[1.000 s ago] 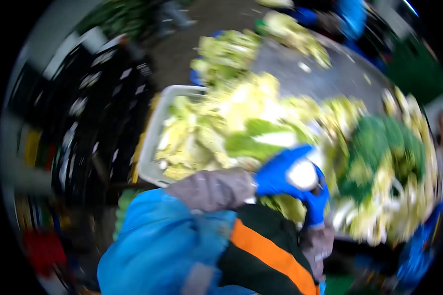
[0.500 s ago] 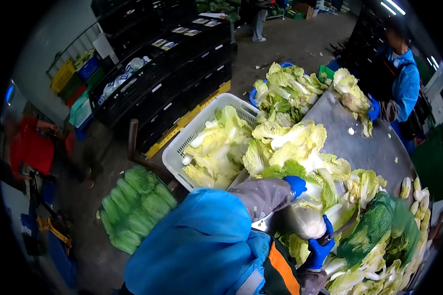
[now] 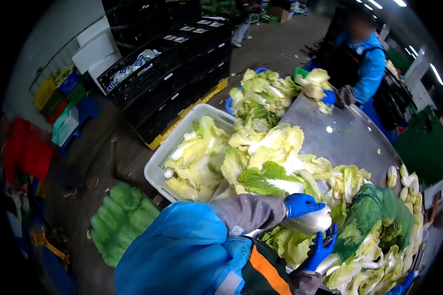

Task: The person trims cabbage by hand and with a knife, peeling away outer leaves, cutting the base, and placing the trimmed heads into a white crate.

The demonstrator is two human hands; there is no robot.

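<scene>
My left hand (image 3: 301,204), in a blue glove, is closed over the top of a pale trimmed napa cabbage (image 3: 310,222). My right hand (image 3: 322,250), also gloved in blue, is just below the cabbage's base end. Between its fingers is a dark-handled knife (image 3: 328,238), whose blade is hard to make out. Loose yellow-green cabbage leaves (image 3: 270,147) heap up beyond my left hand, one large green leaf (image 3: 268,178) on top. Right of my hands, a green mesh net (image 3: 376,214) lies over more cabbage.
A white crate (image 3: 155,169) holds leaves; a blue tub (image 3: 229,104) overflows behind it. Across the metal table (image 3: 330,118) a co-worker (image 3: 364,69) holds a cabbage. Another gloved hand (image 3: 402,285) shows at lower right. A green net sack (image 3: 123,219) is on the floor near black crates (image 3: 182,73).
My left hand has moved from the leaves onto the cabbage, which now lies more sideways. My right hand's fingers have loosened and spread. The view has shifted; the co-worker's cabbage has turned.
</scene>
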